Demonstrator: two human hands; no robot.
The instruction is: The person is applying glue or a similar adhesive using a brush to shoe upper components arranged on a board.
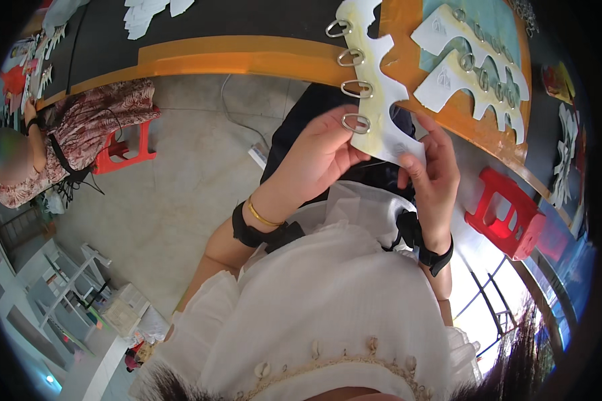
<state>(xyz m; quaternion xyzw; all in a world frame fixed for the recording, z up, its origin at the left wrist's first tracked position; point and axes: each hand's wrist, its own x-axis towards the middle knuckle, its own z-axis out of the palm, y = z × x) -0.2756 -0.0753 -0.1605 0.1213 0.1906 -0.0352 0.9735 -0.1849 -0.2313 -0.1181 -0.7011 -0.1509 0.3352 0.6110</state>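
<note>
Fingers [418, 174] of left hand [321, 150] and right hand [441, 175] pinch a ringed white strip [379, 80]; dark tabletop [261, 19] ahead, red stool [530, 230] rightward

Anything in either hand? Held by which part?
A white, flat, scalloped strip, by its lower end: left hand at the left edge beside the lowest oval silver metal ring, right hand at the lower right corner.

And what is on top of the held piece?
On the piece: four rings at its left edge, and the right thumb. What they cover cannot be seen.
</note>
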